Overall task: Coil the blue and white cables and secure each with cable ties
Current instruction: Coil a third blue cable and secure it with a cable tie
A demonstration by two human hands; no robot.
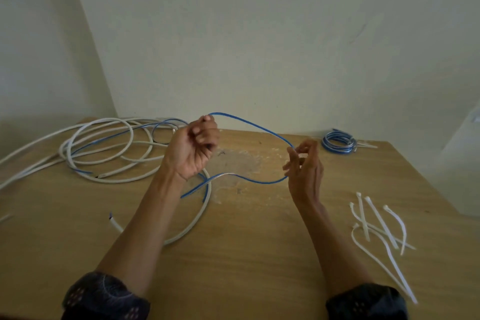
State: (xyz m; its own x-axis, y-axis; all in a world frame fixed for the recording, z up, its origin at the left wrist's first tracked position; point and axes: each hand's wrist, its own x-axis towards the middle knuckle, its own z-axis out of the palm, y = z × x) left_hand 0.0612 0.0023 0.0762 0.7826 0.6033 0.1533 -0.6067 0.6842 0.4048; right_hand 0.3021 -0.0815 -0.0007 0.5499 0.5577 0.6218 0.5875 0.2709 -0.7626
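Note:
A thin blue cable (249, 123) forms one wide loop in the air above the wooden table (259, 254). My left hand (193, 149) is raised and closed on the loop's left end. My right hand (305, 167) pinches the loop's right bend between thumb and fingertips. The rest of the blue cable trails left into a loose tangle with the white cable (104, 148), which sprawls over the table's back left. A length of white cable (189, 228) curves under my left forearm. Several white cable ties (381, 228) lie at the right.
A small finished blue coil (337, 143) with a tie around it rests at the table's back right. Pale walls stand close behind the table. The tabletop has a worn, scuffed patch (241, 163) in the middle. A white cable end (113, 221) lies near the front left.

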